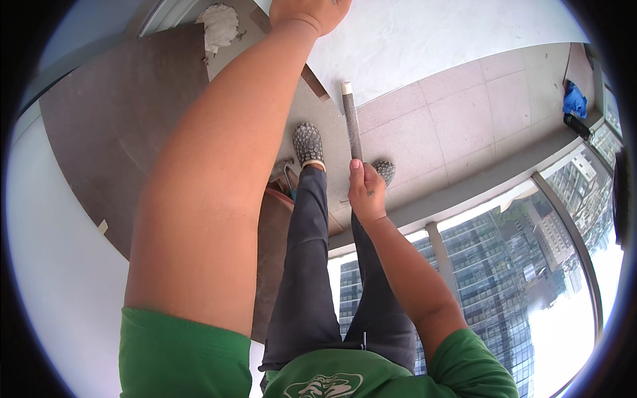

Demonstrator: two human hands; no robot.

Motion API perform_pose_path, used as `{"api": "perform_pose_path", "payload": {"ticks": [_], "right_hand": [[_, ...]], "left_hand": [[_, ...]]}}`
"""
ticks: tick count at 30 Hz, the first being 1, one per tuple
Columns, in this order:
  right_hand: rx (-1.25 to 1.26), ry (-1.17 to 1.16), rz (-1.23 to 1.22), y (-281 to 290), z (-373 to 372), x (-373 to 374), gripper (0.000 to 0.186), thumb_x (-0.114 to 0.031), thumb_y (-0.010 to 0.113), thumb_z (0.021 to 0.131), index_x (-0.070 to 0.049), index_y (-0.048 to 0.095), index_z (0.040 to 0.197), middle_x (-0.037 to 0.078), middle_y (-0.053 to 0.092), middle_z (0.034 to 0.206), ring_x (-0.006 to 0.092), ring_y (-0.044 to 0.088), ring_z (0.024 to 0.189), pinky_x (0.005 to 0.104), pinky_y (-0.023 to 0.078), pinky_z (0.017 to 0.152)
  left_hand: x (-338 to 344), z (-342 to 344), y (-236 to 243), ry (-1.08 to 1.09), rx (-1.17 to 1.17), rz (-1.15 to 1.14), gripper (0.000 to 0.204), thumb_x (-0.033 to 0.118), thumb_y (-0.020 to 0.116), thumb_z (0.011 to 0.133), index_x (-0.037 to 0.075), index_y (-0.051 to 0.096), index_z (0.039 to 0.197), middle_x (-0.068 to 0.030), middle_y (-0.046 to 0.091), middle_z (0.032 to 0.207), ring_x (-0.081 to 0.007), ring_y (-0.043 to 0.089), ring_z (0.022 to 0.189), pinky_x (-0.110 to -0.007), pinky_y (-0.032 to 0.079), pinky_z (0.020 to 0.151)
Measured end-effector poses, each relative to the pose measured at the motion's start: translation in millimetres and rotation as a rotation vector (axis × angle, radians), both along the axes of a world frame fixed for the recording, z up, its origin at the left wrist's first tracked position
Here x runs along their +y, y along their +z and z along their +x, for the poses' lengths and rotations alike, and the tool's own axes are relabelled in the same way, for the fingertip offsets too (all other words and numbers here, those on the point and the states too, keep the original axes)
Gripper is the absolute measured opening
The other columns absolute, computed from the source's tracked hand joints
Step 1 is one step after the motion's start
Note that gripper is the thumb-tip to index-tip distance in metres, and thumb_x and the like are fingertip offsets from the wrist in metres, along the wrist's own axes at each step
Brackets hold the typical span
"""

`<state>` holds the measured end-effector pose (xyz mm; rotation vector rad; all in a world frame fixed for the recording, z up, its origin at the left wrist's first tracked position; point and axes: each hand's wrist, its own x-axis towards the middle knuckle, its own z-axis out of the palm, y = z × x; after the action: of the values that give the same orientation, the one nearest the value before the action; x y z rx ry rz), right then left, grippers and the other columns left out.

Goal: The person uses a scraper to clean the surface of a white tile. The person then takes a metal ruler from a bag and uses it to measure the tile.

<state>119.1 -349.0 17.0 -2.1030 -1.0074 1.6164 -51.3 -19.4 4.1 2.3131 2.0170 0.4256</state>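
My right hand (366,188) grips a long, narrow, speckled grey-brown bar (352,123) with a pale end, pointing up toward a large white board (438,26). My left hand (308,13) is raised at the top edge, over or against that board; its fingers are cut off by the frame. A brown strip (315,84) shows along the board's left side. On the floor beside my left shoe lies a hammer-like tool (282,166), partly hidden by my leg.
A dark brown panel (86,146) covers the left floor beside a white wall (50,265). Crumpled pale material (217,28) lies at the upper left. Pink-beige tiles (458,119) lead to floor-length windows (484,278). A blue bag (574,98) and dark object (577,125) sit at the far right.
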Motion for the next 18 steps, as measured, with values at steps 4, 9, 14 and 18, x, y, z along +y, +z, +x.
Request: {"api": "perform_pose_path", "payload": {"ticks": [4, 9, 14, 18], "right_hand": [[0.028, -0.098, -0.015, 8, 16, -6, 0.056, -0.045, 0.053, 0.107, 0.000, 0.051, 0.072, 0.008, 0.045, 0.060, 0.0147, 0.043, 0.056, 0.0348, 0.041, 0.053], [0.043, -0.123, -0.015, 15, 21, 0, 0.054, -0.041, 0.054, 0.107, 0.002, 0.053, 0.073, 0.009, 0.044, 0.060, 0.0149, 0.040, 0.059, 0.0362, 0.038, 0.054], [0.065, -0.250, -0.041, 10, 0, 69, 0.058, -0.045, 0.052, 0.107, 0.002, 0.056, 0.073, 0.008, 0.045, 0.060, 0.0138, 0.041, 0.060, 0.0353, 0.040, 0.056], [0.083, -0.348, 0.020, 5, -9, 83, 0.057, -0.052, 0.051, 0.106, -0.007, 0.051, 0.071, -0.004, 0.043, 0.061, 0.0056, 0.041, 0.053, 0.0256, 0.034, 0.049]], "left_hand": [[0, 2, -1, 0.001, -0.004, -0.013, 0.059, 0.044, 0.045, 0.103, 0.008, 0.045, 0.150, -0.0165, 0.035, 0.162, -0.0325, 0.029, 0.151, -0.053, 0.017, 0.125], [1, -2, -1, 0.001, 0.023, 0.001, 0.059, 0.044, 0.045, 0.103, 0.009, 0.045, 0.150, -0.0158, 0.035, 0.162, -0.0325, 0.030, 0.151, -0.053, 0.017, 0.125], [1, 1, -2, -0.011, 0.028, -0.001, 0.059, 0.044, 0.045, 0.103, 0.009, 0.045, 0.150, -0.0160, 0.036, 0.162, -0.0326, 0.029, 0.151, -0.052, 0.017, 0.125], [2, 4, -2, -0.017, 0.019, -0.023, 0.059, 0.044, 0.044, 0.103, 0.008, 0.045, 0.151, -0.0160, 0.036, 0.162, -0.0323, 0.029, 0.151, -0.052, 0.017, 0.125]]}}
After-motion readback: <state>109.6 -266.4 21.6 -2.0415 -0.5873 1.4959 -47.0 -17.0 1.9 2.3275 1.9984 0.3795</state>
